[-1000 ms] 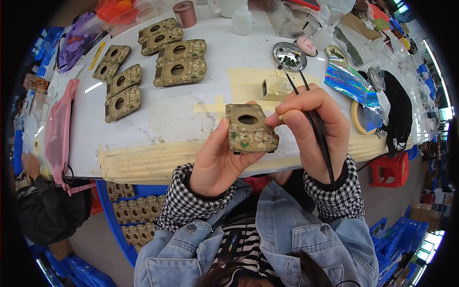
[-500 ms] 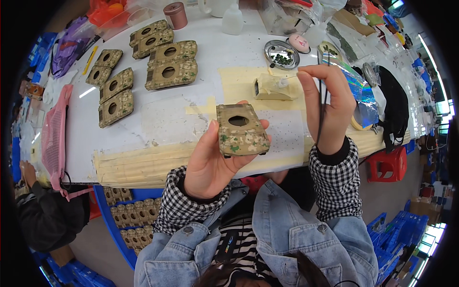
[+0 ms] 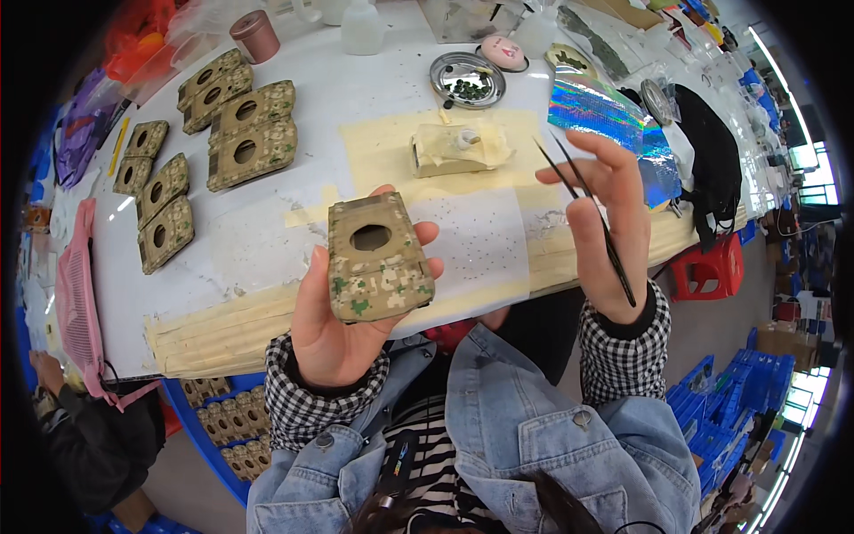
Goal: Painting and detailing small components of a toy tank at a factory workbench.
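My left hand [image 3: 331,345] grips a camouflage-painted toy tank hull [image 3: 382,276] from below. The hull has a round hole in its top, and its patterned sloping end is toward me. Off to the right, my raised right hand [image 3: 618,209] holds black tweezers [image 3: 616,258], their two tips apart and pointing up to the left, touching nothing. A tape-covered block [image 3: 436,162] with a small white nozzle-like piece on it sits between the hands, farther back. Behind that block lies a round metal dish [image 3: 436,80] containing small dark green parts [image 3: 469,89].
More camouflage hulls [image 3: 253,151] stand in groups at the back left. A blue crate [image 3: 194,423] of similar hulls is below the table edge. Holographic film [image 3: 600,111] and a black bag [image 3: 707,151] lie at right, above a red stool [image 3: 707,267]. Another person's sleeve [image 3: 98,445] shows at left.
The view has shifted, so the table things appear farther left. My right thumb and forefinger have come apart from a pinch, and the tweezers have swung from upright to tips leaning left.
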